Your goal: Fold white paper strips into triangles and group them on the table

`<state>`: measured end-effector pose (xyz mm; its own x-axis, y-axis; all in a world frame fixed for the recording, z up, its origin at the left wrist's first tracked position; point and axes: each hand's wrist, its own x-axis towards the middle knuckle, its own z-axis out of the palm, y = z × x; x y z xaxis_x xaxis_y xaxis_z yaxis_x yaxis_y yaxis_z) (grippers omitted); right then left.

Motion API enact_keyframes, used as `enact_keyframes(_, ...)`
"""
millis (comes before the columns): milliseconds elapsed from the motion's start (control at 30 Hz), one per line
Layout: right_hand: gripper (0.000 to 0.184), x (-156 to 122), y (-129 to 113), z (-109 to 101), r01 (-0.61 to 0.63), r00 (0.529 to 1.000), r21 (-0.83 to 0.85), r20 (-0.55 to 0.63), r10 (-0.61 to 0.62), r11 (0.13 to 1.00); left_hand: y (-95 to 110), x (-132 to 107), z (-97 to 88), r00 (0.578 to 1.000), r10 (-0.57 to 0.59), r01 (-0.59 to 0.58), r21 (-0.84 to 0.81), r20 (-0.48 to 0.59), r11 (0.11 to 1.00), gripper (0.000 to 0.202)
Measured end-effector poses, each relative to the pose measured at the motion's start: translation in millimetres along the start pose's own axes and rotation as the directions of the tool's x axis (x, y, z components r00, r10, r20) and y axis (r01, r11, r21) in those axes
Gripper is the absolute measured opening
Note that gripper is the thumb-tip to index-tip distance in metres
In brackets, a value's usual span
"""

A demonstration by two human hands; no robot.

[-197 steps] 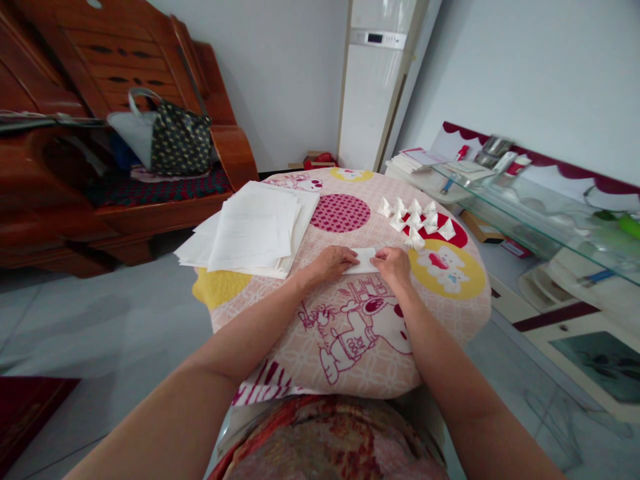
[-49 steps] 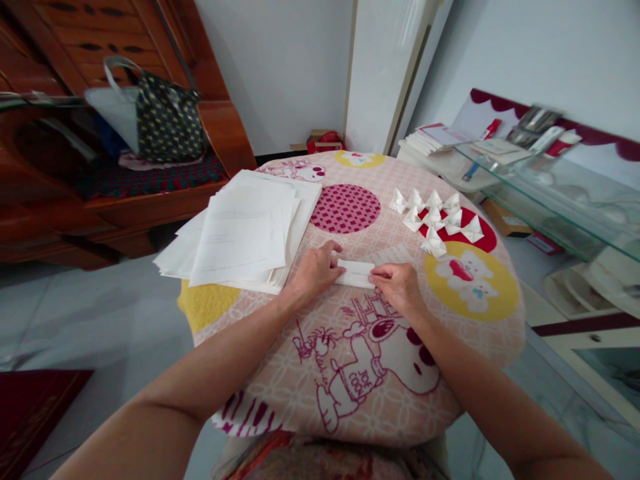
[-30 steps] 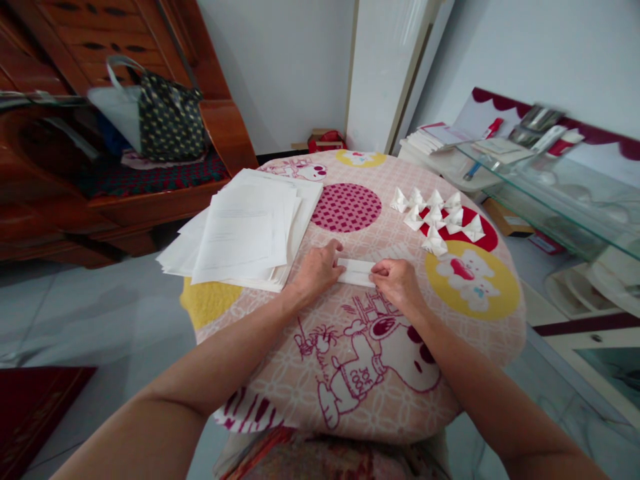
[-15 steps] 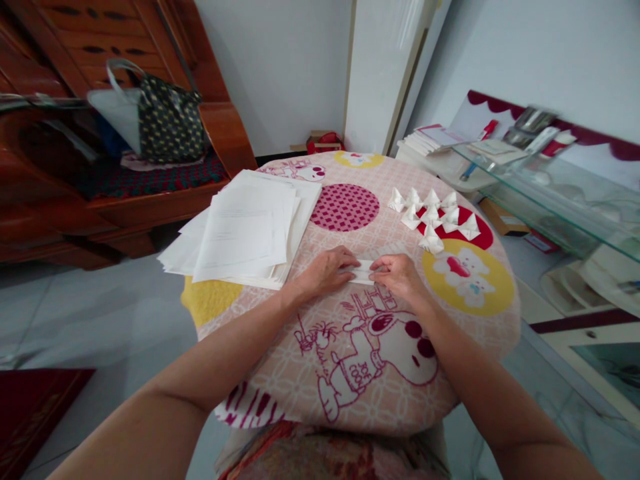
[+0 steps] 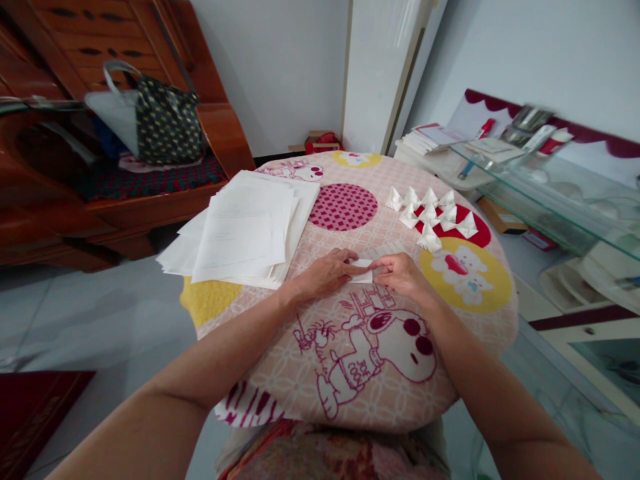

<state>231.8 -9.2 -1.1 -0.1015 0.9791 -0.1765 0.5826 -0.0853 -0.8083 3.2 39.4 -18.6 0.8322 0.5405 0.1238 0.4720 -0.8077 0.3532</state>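
A small folded white paper lies flat on the cloth-covered table between my hands. My left hand holds down its left part, with the index finger stretched across the top. At the right edge, the fingers of my right hand are closed in a pinch on the paper. The left fingers partly hide the paper. Several small pointed folded-paper pieces stand grouped beyond my right hand. A stack of white sheets, some with faint print, lies to the left of my hands.
The round table wears a pink patterned tablecloth. A glass shelf with odds and ends stands close on the right. On the left is a wooden bench bearing a dark patterned bag.
My left index finger has extended rightward over the folded paper, towards the right fingertips. The paper now shows a smooth top where ridged folds showed before. The view has shifted very slightly.
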Motion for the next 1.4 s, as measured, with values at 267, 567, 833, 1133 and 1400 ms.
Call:
enact_keyframes(267, 0.034, 1.9, 4.1, -1.4, -0.021, 0.998, 0.061, 0.058, 0.017, 0.998, -4.2, -1.1, 5.9, 0.999, 0.042, -0.039, 0.078, -0.029, 0.996, 0.048)
enact_keyframes(567, 0.024, 3.3, 5.6, -5.5, 0.074, 0.993, -0.024, 0.095, -0.071, 0.997, -4.2, 0.4, 9.1, 0.999, 0.044, -0.042, 0.128, -0.015, 0.991, 0.046)
enact_keyframes(833, 0.023, 4.3, 19.4, -10.6, 0.265, 0.961, -0.099, 0.104, -0.255, 0.959, -5.3, 0.7, 9.5, 0.998, 0.057, -0.054, 0.108, -0.029, 0.993, 0.047)
enact_keyframes(1133, 0.027, -0.5, 16.4, -10.8, 0.267, 0.959, -0.030, 0.104, -0.262, 0.963, -4.3, 0.1, 9.1, 0.998, 0.051, -0.047, 0.120, -0.037, 0.992, 0.044)
enact_keyframes(1400, 0.037, -3.5, 14.8, -1.7, 0.363, 0.930, -0.220, 0.145, -0.338, 0.905, -6.6, -0.5, 9.7, 0.995, 0.076, -0.068, 0.119, -0.059, 0.991, 0.043)
